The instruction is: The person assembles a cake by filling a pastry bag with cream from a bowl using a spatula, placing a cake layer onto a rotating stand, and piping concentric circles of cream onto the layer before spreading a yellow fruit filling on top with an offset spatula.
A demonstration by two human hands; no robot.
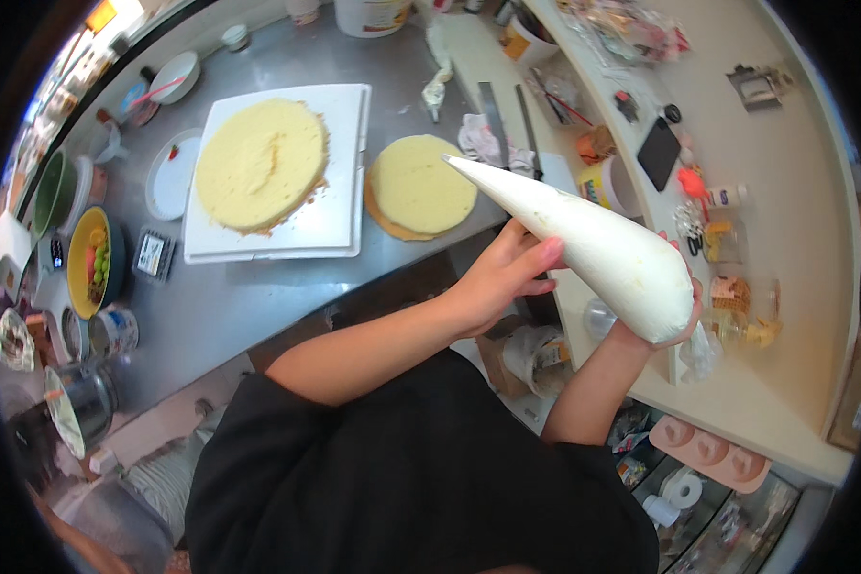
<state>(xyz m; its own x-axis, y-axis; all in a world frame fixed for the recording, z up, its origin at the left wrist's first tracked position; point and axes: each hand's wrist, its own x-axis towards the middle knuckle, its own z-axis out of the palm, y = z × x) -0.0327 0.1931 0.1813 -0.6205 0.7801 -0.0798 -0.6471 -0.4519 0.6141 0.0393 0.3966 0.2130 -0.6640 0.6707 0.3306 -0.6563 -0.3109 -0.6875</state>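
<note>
A full piping bag [603,247] of white cream is held up slantwise, its tip pointing to the upper left. Its wide end rests in my right hand [691,316], whose fingers are mostly behind the bag. Farther toward the tip, my left hand [513,265] supports the bag from its lower side, some fingers hidden behind it. Beyond the tip lies a round sponge cake layer [423,188] over a browned round layer [389,226]. To the left, a larger sponge layer [255,172] with a raised ridge on top sits on a white square board [337,229].
On the steel table [280,287] stand a bowl of fruit [90,262], a clear plastic box [153,253], a white plate [161,204] and a metal pot [79,405]. A smaller piping bag [436,90] and a long metal spatula [493,122] lie farther back. At right, a shelf carries a phone [659,153].
</note>
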